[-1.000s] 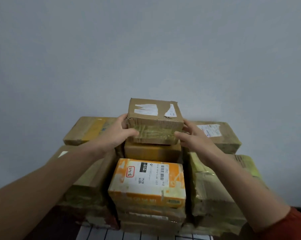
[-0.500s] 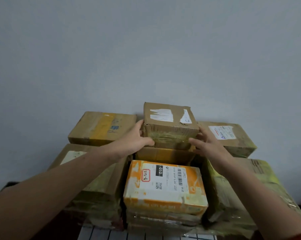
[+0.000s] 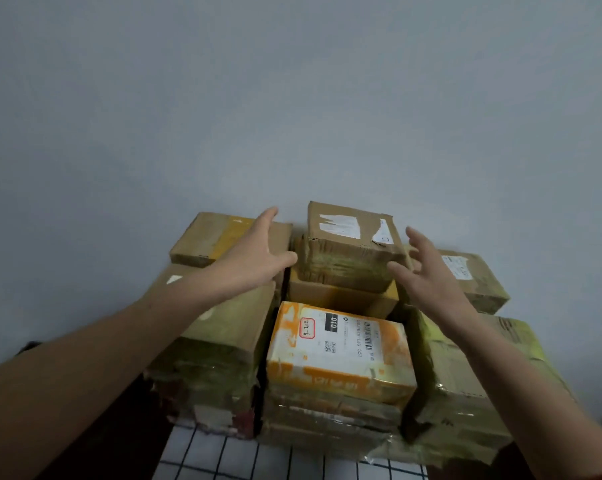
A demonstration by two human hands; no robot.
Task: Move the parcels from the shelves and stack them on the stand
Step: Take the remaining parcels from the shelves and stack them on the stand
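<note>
The small box (image 3: 351, 251) tops the stack by the wall (image 3: 292, 98), free space on both sides; left hand (image 3: 258, 251) and right hand (image 3: 420, 268) flank it, fingers spread, holding nothing; moments ago both gripped it.

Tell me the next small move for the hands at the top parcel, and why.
Probably draw both hands back toward the body. The left hand and right hand are open on either side of the top brown parcel and grip nothing. It sits flat on the yellow-brown parcel beneath, so it looks placed.
</note>
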